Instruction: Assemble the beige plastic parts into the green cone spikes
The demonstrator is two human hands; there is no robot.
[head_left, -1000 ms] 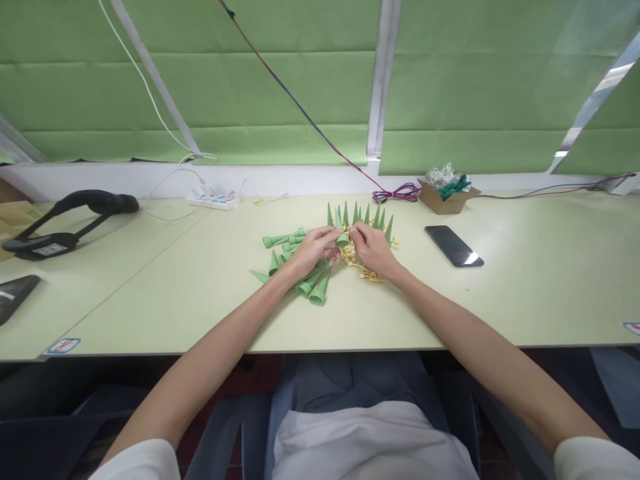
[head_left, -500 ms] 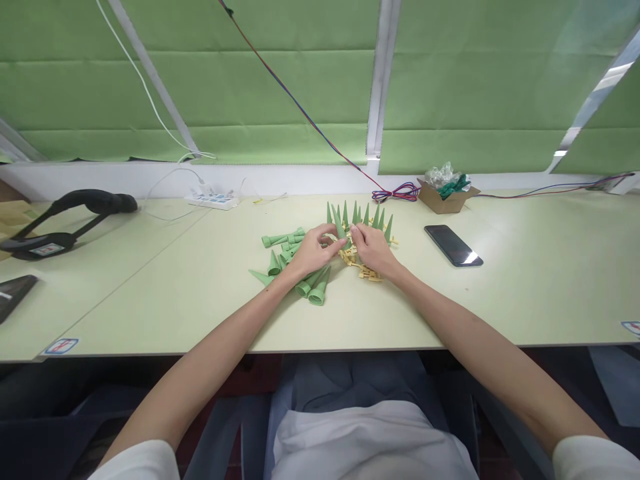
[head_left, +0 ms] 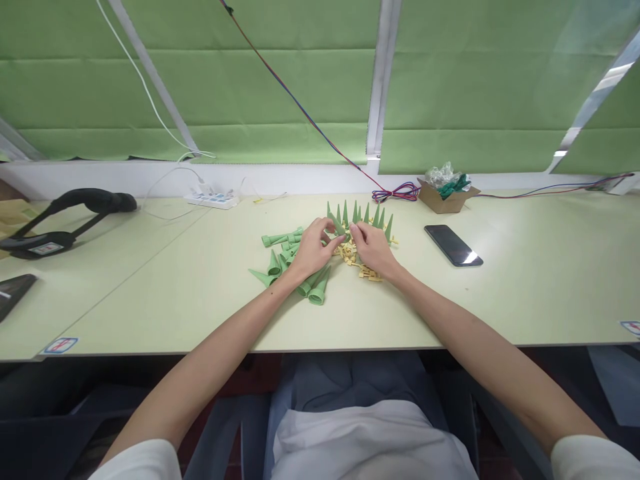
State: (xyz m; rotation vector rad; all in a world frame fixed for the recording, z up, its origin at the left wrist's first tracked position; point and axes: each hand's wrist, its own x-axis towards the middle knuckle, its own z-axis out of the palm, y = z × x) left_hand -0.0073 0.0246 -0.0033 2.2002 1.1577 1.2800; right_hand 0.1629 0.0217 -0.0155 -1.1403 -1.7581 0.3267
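Note:
Between thumb and fingers, my left hand (head_left: 320,245) holds a green cone (head_left: 337,225), which leans to the left. My right hand (head_left: 369,244) is pinched close beside the cone's lower end; what its fingertips grip is too small to make out. Several green cones (head_left: 367,213) stand upright in a row behind both hands. Small yellow pieces (head_left: 369,273) lie in a heap under and in front of my right hand. More green cones (head_left: 319,288) lie loose around my left wrist, partly hidden by it.
A black phone (head_left: 453,245) lies to the right. Behind it is a small cardboard box (head_left: 443,203) with plastic and green material, beside coiled red and blue wire (head_left: 400,193). A white power strip (head_left: 213,199) and black headset-like device (head_left: 67,220) are at the left.
The cone in my left hand has tilted further to the left and sits a little lower. My right hand has barely moved.

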